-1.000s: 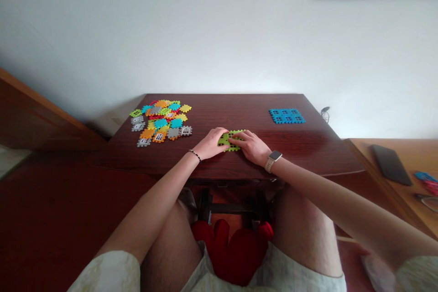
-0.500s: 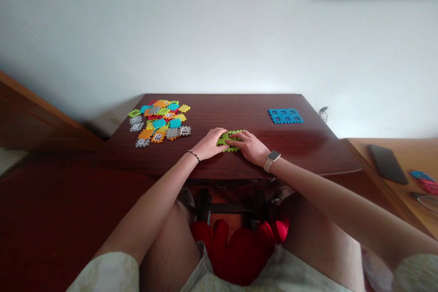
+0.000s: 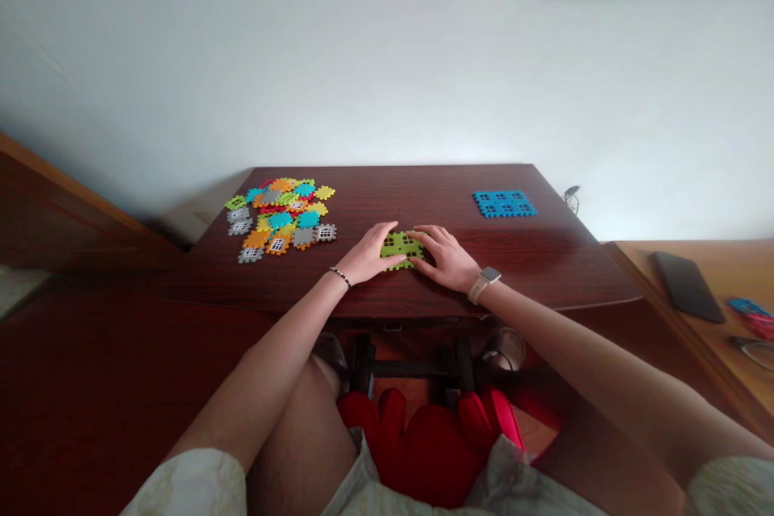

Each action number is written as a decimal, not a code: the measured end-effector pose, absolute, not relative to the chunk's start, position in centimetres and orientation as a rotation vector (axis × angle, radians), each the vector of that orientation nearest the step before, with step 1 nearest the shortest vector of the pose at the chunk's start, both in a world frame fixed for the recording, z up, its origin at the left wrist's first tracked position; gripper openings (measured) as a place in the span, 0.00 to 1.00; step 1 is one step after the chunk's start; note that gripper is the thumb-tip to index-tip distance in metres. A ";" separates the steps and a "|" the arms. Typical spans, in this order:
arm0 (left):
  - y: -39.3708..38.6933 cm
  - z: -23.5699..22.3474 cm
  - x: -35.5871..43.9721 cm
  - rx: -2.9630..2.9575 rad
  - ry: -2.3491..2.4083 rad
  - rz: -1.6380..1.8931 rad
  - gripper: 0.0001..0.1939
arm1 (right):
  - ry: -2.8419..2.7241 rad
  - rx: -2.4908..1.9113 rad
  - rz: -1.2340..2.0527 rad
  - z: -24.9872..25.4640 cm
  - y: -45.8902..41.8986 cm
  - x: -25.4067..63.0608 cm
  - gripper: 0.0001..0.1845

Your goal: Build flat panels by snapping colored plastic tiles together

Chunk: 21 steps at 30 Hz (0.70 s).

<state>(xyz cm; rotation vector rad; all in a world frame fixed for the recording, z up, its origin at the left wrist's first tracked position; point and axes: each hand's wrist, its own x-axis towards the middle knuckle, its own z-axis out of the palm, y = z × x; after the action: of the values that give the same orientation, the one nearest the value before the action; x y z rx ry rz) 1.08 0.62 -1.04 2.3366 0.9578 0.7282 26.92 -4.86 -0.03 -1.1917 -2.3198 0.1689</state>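
One head-worn view, facing forward and down. Tabletop (image 3: 393,193) at middle range, wall (image 3: 387,56) beyond, thigh (image 3: 299,447) nearest.

The person wears a pale cream top; its loose left sleeve (image 3: 194,480) and right sleeve (image 3: 729,484) end near the elbows and carry a faint yellowish mottling. Pale shorts (image 3: 513,488) cover the lap. The left wrist has a slim dark bracelet (image 3: 340,277) with lighter segments; the right, a beige-strapped watch (image 3: 484,285) with a dark, squarish face.

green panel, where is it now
In the head view, the green panel lies mid-table, between the left hand and right hand, left of the blue panel.
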 end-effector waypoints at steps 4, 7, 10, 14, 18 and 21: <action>1.0 -0.5 0.1 2.329 0.957 0.638 0.48 | -2.359 -1.182 0.221 0.0 -4.9 26.9 0.36; 1.1 0.0 -0.7 2.342 0.964 0.557 0.54 | -2.374 -1.169 0.218 -0.1 -4.8 27.0 0.36; 1.0 0.2 -1.3 2.351 0.952 0.517 0.54 | -2.385 -1.157 0.203 -0.2 -4.7 27.0 0.34; 0.7 0.1 -1.4 2.356 0.946 0.548 0.51 | -2.380 -1.138 0.192 -0.4 -4.6 26.9 0.30; 0.6 0.2 -1.4 2.367 0.951 0.571 0.49 | -2.371 -1.120 0.196 -0.5 -4.5 26.9 0.27; 0.5 0.4 -1.4 2.382 0.963 0.560 0.48 | -2.368 -1.119 0.183 -0.6 -4.3 27.0 0.26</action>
<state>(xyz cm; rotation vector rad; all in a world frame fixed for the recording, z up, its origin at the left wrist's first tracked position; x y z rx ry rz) -1.43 0.53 0.36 2.3821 0.9629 0.5596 26.96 -4.32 -0.60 -1.1186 -2.3680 0.1835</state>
